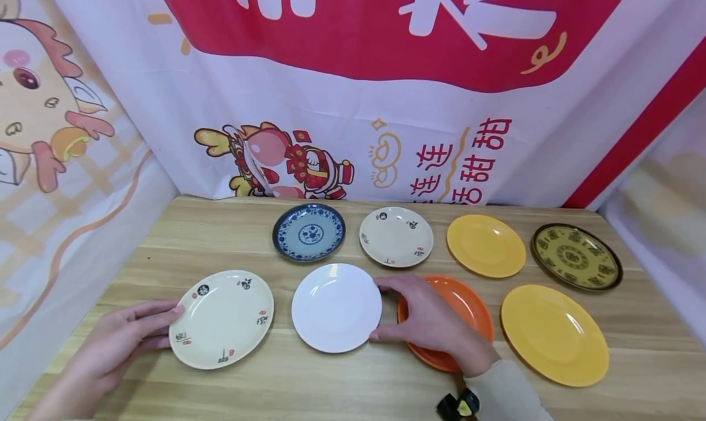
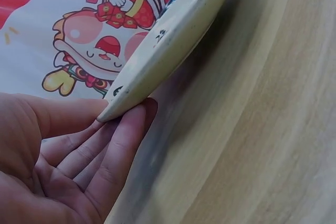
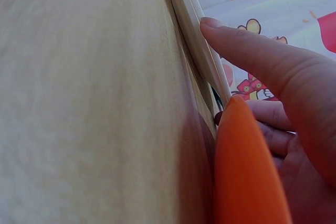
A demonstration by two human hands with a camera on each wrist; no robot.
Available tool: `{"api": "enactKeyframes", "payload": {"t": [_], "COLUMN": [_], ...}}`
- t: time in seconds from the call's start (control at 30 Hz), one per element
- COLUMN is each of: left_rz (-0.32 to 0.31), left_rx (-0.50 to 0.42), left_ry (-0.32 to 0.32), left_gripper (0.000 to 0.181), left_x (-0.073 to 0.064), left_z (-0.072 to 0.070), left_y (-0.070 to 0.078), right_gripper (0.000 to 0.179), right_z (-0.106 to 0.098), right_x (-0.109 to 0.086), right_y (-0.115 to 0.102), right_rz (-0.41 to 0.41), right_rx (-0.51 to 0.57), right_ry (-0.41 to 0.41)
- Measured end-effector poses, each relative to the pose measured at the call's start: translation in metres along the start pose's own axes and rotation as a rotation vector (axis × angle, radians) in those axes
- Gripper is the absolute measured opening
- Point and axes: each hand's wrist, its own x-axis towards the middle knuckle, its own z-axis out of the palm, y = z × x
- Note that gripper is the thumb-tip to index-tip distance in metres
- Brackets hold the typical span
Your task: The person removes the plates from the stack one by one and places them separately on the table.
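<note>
My left hand (image 1: 113,344) pinches the left rim of a cream plate (image 1: 223,320) with black and red marks. In the left wrist view, the thumb is on top of the cream plate (image 2: 157,56) and the fingers are underneath; that side is tilted up off the table. My right hand (image 1: 421,317) reaches over an orange plate (image 1: 469,311) to a plain white plate (image 1: 336,307). Its thumb and fingers are spread along the white plate's right rim, touching it. In the right wrist view, the orange plate (image 3: 247,166) hides part of the fingers.
Behind stand a blue patterned plate (image 1: 309,232), a smaller cream plate (image 1: 396,237), a yellow plate (image 1: 485,246) and a dark-rimmed olive plate (image 1: 576,257). A larger yellow plate (image 1: 554,335) lies front right. Printed cloth (image 1: 353,102) walls in the wooden table (image 1: 309,384).
</note>
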Motion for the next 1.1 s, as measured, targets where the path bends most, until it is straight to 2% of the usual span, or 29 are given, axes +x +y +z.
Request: {"api": "enactKeyframes", "payload": {"t": [0.43,0.63,0.8,1.1], "left_rz": [-0.055,-0.035,-0.006,-0.006], "left_rx": [0.066,0.154,0.203,0.19], "left_ry": [0.047,0.078,0.103,0.114], "left_gripper": [0.021,0.011,0.014,0.015], "left_x": [0.004,0.007,0.01,0.013], "left_z": [0.01,0.014,0.017,0.02], "left_y": [0.007,0.012,0.013,0.014], "right_gripper": [0.085,0.085,0.085,0.086], "right_z": [-0.001,-0.001,0.0,0.0], "right_x": [0.0,0.0,0.0,-0.001], "right_y": [-0.001,0.0,0.001,0.001], "right_rz": [0.001,0.002,-0.009,-0.021], "right_rx": [-0.013,-0.008,-0.01,-0.012], "right_ry": [0.002,0.002,0.007,0.011]}}
